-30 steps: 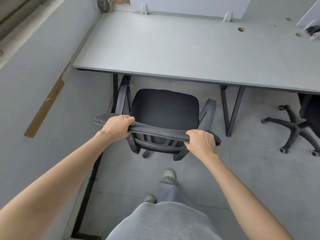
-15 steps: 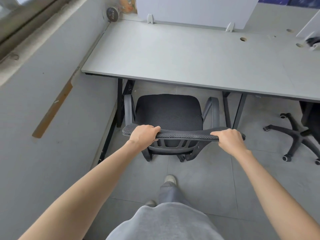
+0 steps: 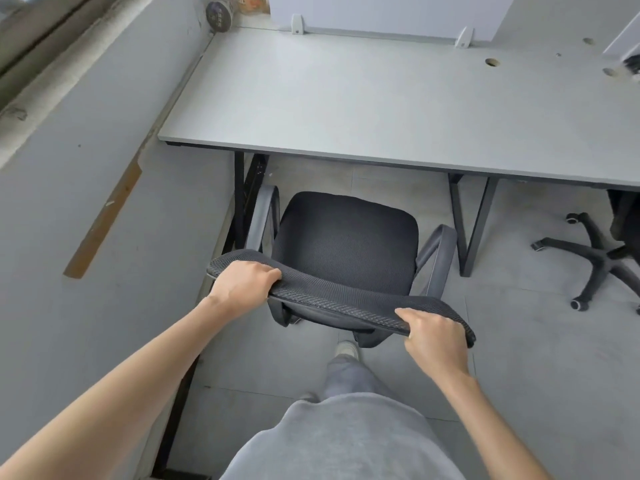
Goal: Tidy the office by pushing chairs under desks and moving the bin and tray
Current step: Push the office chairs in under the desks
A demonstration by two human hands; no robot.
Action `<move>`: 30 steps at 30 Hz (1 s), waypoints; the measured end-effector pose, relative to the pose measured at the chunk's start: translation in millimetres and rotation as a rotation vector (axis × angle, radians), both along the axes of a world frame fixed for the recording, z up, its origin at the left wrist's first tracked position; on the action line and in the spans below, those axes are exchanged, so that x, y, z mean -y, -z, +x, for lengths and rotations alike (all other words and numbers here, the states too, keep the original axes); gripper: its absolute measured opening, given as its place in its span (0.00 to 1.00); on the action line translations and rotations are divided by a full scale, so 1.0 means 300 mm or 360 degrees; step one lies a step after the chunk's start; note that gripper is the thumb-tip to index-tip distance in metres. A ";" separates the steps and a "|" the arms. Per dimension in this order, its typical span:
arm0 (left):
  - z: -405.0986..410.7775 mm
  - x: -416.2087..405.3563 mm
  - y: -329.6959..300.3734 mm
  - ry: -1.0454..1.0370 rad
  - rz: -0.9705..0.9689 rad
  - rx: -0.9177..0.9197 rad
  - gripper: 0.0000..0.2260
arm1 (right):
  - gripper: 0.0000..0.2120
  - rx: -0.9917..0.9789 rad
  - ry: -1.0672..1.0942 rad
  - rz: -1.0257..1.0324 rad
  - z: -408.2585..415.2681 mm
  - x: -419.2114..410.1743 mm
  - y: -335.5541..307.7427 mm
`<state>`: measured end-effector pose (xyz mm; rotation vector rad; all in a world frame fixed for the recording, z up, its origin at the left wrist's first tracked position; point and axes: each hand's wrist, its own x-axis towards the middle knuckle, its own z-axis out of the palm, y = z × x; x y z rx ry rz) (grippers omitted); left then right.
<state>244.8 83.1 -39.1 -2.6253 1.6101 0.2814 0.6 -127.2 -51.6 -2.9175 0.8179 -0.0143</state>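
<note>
1. We look down on a black mesh chair [image 3: 346,244] standing on the grey tiled floor [image 3: 540,358] in front of a grey desk [image 3: 381,102].
2. Its seat faces the desk. The front edge of the seat lies just short of the desk's near edge, so seat and armrests are out in the open, not tucked under.
3. The top of the backrest [image 3: 332,299] is the part nearest us. Its long axis runs from upper left to lower right, so the chair stands somewhat skewed against the desk edge.
4. Our left hand [image 3: 242,285] grips the left end of the backrest top, fingers curled over the rim.
5. Our right hand [image 3: 433,337] grips the right end in the same way, thumb side toward us and fingers wrapped over the mesh edge. Both hands are clamped on the backrest, well apart from each other.
6. The chair sits between the black desk leg [image 3: 242,202] by the wall and a second black leg [image 3: 467,223] to the right.
7. The grey wall [image 3: 86,209] runs along the left, with a brown strip [image 3: 104,220] on it.
8. A second chair's black wheeled base [image 3: 595,261] stands on the floor to the right, partly under the desk.
9. A white divider panel [image 3: 381,12] stands along the far edge of the desk.
10. Grey trousers [image 3: 346,438] and one pale shoe [image 3: 346,349] show below, just behind the chair.
</note>
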 end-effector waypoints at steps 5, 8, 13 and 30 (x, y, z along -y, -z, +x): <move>-0.022 0.117 -0.025 -0.0080 0.0127 -0.0010 0.08 | 0.23 0.0046 -0.0030 -0.0004 0.050 0.179 -0.010; -0.006 0.206 -0.042 -0.0084 0.0186 0.0005 0.07 | 0.24 0.0030 -0.0029 0.0046 0.127 0.291 -0.041; 0.085 0.321 -0.047 -0.0106 0.0234 -0.0031 0.05 | 0.24 0.0024 0.0080 0.0056 0.236 0.383 -0.054; 0.401 0.668 0.058 -0.0232 -0.0182 -0.0070 0.05 | 0.27 0.0301 -0.0128 0.0053 0.536 0.785 -0.013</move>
